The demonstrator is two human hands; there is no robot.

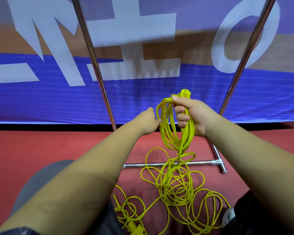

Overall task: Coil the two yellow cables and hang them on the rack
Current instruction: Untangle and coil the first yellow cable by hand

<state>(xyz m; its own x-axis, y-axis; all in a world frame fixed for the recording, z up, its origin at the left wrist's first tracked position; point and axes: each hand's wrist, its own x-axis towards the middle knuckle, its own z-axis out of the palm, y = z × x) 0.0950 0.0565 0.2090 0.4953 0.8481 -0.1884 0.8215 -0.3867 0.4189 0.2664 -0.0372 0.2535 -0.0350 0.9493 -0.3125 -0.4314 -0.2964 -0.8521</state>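
Rack [95, 65] top beyond frame edge

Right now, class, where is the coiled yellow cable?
Head view, right of centre: the right hand grips the coil, above loose cable on the red floor.

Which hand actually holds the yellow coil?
The right hand: fingers curled round the yellow coil near its top. The left hand only meets the loops' edge.

Yellow cables [175, 187] lie on red floor [58, 146] before a blue banner [159, 102] with white lettering.
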